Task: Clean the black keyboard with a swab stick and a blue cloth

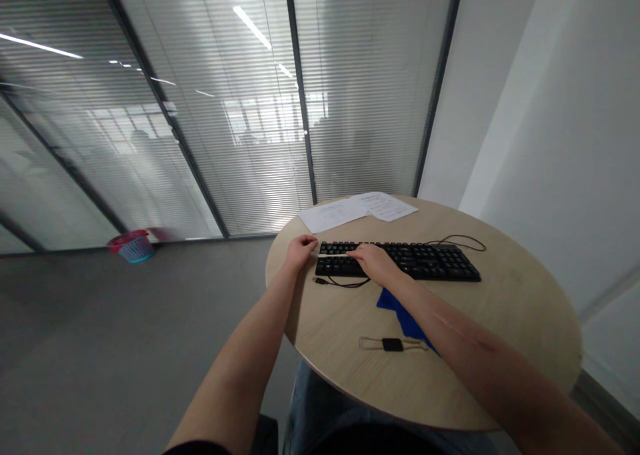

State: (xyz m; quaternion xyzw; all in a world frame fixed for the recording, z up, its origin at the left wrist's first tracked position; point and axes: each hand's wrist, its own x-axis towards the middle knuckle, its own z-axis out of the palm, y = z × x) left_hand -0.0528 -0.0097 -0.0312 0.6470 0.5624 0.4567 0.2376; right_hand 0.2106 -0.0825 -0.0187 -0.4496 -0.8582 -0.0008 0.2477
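Note:
A black keyboard lies across the round table. My right hand is over its left half, fingers closed on a thin pale stick. The stick points left, just over the keys; its exact kind is too small to tell. At the keyboard's left end is my left hand, fingers curled together with the tips at the corner. A black cable with a plug lies along the keyboard's near side. Partly under my right forearm is a blue cloth, and beside it a black binder clip with wire handles.
White printed papers lie at the table's far edge. More black cable loops behind the keyboard's right end. The round wooden table stands near a white wall and glass partitions with blinds. A red and blue basket sits on the floor.

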